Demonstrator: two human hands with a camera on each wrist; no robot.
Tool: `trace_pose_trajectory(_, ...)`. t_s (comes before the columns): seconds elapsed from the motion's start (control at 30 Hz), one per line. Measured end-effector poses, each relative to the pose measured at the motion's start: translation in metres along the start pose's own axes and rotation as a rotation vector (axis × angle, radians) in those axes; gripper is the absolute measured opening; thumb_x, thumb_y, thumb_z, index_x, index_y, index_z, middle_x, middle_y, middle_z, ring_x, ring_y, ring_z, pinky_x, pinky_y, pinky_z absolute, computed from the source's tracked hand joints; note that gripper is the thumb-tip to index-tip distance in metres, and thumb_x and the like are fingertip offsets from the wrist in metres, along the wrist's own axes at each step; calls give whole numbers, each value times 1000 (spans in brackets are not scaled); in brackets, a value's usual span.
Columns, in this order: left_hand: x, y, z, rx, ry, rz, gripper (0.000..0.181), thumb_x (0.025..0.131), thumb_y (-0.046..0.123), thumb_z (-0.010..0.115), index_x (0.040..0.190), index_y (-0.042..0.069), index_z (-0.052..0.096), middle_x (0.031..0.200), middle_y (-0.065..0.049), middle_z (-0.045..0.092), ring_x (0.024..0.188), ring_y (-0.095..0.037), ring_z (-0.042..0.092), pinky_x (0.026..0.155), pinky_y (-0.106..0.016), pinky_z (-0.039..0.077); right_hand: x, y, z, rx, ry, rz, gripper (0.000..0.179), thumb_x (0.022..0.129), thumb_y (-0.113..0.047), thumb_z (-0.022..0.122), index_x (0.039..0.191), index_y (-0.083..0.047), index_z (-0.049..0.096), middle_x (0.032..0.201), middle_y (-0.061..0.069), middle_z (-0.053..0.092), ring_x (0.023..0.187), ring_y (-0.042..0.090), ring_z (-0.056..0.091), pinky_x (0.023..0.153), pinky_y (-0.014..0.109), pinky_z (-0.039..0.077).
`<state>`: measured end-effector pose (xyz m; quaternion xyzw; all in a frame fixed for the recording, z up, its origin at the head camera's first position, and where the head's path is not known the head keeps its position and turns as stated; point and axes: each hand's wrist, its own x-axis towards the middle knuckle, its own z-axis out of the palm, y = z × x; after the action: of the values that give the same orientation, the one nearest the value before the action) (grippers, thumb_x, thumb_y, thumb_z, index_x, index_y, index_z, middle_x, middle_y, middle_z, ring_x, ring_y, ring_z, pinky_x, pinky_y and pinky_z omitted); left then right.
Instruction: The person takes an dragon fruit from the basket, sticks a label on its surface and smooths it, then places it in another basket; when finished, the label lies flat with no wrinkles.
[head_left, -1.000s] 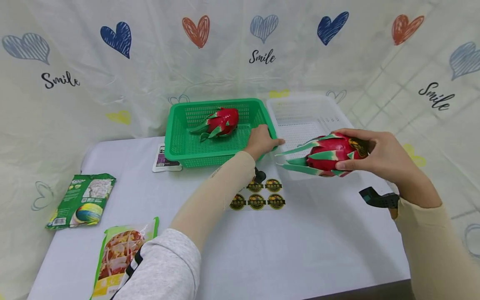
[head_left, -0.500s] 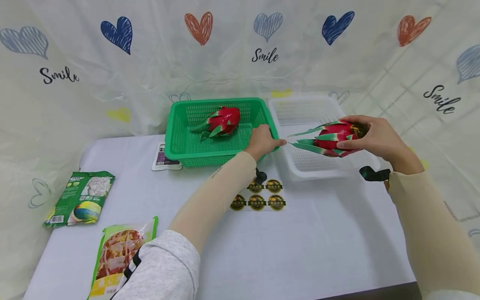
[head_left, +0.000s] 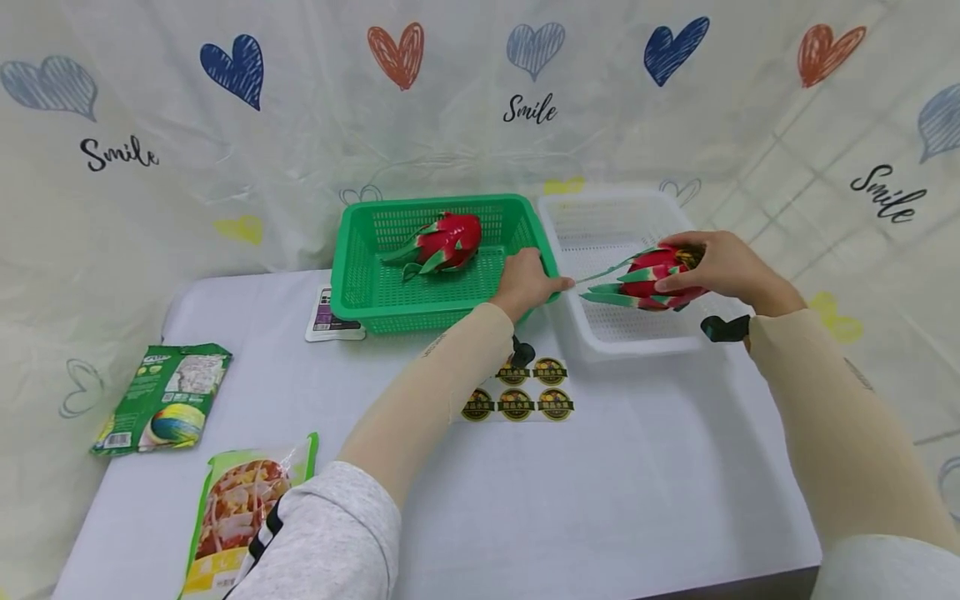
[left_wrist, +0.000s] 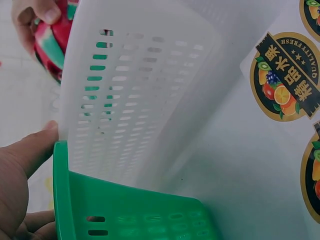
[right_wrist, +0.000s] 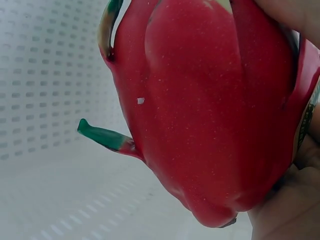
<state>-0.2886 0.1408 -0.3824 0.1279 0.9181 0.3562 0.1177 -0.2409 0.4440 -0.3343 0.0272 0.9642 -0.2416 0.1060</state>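
Note:
My right hand [head_left: 727,265] grips a red dragon fruit [head_left: 647,279] with long green scales, holding it over the white basket [head_left: 637,347]. The right wrist view shows this fruit's smooth red side, with the basket's perforated wall beyond. Part of a dark and gold label [right_wrist: 306,122] shows on it near the fingers. My left hand [head_left: 521,283] holds the right rim of the green basket [head_left: 420,319], fingers inside. Its thumb [left_wrist: 35,149] reaches across to the white basket's rim. A second dragon fruit [head_left: 450,242] lies in the green basket.
A sheet of round fruit stickers [head_left: 516,404] lies in front of the baskets. A white-and-purple packet [head_left: 330,323] sticks out beside the green basket. At left lie a green bag [head_left: 168,400] and a food pouch [head_left: 240,508]. A patterned curtain [head_left: 450,125] hangs behind.
My right hand has carried the dragon fruit away from me, over the white basket, then slightly left. My left hand has stayed at the green rim.

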Motion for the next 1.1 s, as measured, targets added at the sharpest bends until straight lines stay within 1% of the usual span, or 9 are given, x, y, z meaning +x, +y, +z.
trace_pose_trajectory(0.1, 1, 1, 1, -6, 0, -6, 48, 94, 47, 76, 118, 8, 63, 105, -7, 68, 96, -20, 63, 77, -31, 53, 9, 5, 4, 10, -29, 10, 86, 84, -50, 85, 155, -16, 48, 149, 27, 46, 126, 39, 43, 83, 35, 45)
trace_pose_trajectory(0.17, 1, 1, 1, -5, -2, -8, 48, 94, 47, 76, 119, 8, 63, 105, -6, 67, 95, -19, 62, 76, -30, 52, 13, 8, 7, 9, -50, 16, 87, 84, -49, 85, 155, -15, 47, 150, 28, 44, 126, 39, 43, 83, 34, 46)
trace_pose_trajectory(0.27, 1, 2, 2, 2, -5, -9, 50, 93, 49, 76, 121, 9, 63, 106, -5, 68, 95, -18, 61, 77, -30, 53, 18, 15, 12, 2, -70, 26, 87, 84, -48, 86, 155, -15, 47, 150, 28, 44, 125, 39, 44, 83, 33, 46)
trace_pose_trajectory(0.4, 0, 2, 2, 2, 4, -6, 53, 93, 50, 76, 123, 8, 63, 107, -6, 69, 97, -19, 63, 79, -31, 55, 23, 20, 16, -7, -77, 15, 86, 85, -44, 86, 154, -12, 47, 149, 28, 46, 125, 39, 44, 84, 34, 46)
trace_pose_trajectory(0.63, 1, 1, 1, 9, 2, -13, 59, 93, 50, 76, 130, 8, 61, 114, -6, 69, 104, -20, 64, 85, -32, 56, 28, 19, 20, -9, -118, 10, 82, 87, -38, 85, 153, -7, 47, 146, 28, 47, 126, 40, 43, 89, 36, 44)
trace_pose_trajectory(0.73, 0, 1, 0, 11, 1, -15, 59, 93, 50, 76, 131, 8, 61, 115, -6, 69, 105, -20, 64, 85, -32, 57, 29, 18, 20, 6, -140, 16, 81, 89, -36, 83, 153, -6, 45, 146, 27, 46, 126, 40, 43, 89, 35, 45)
trace_pose_trajectory(0.9, -1, 1, 0, 13, 14, -11, 58, 93, 50, 76, 129, 7, 61, 113, -6, 69, 103, -20, 63, 84, -32, 56, 31, 17, 20, 7, -152, -11, 80, 91, -32, 82, 154, -4, 42, 147, 29, 48, 125, 40, 46, 89, 33, 45)
trace_pose_trajectory(1.0, -1, 1, 0, 14, 18, -7, 57, 93, 50, 76, 127, 7, 62, 112, -6, 69, 101, -19, 63, 83, -32, 56, 33, 16, 19, -14, -143, -38, 79, 92, -31, 81, 154, -3, 42, 150, 29, 47, 126, 40, 47, 93, 36, 46)
trace_pose_trajectory(1.1, -1, 1, 0, 13, 16, -6, 56, 93, 50, 76, 125, 8, 62, 110, -6, 69, 100, -19, 63, 82, -31, 56, 34, 16, 19, -22, -143, -49, 79, 93, -30, 80, 155, -2, 40, 153, 29, 45, 128, 41, 46, 100, 44, 46)
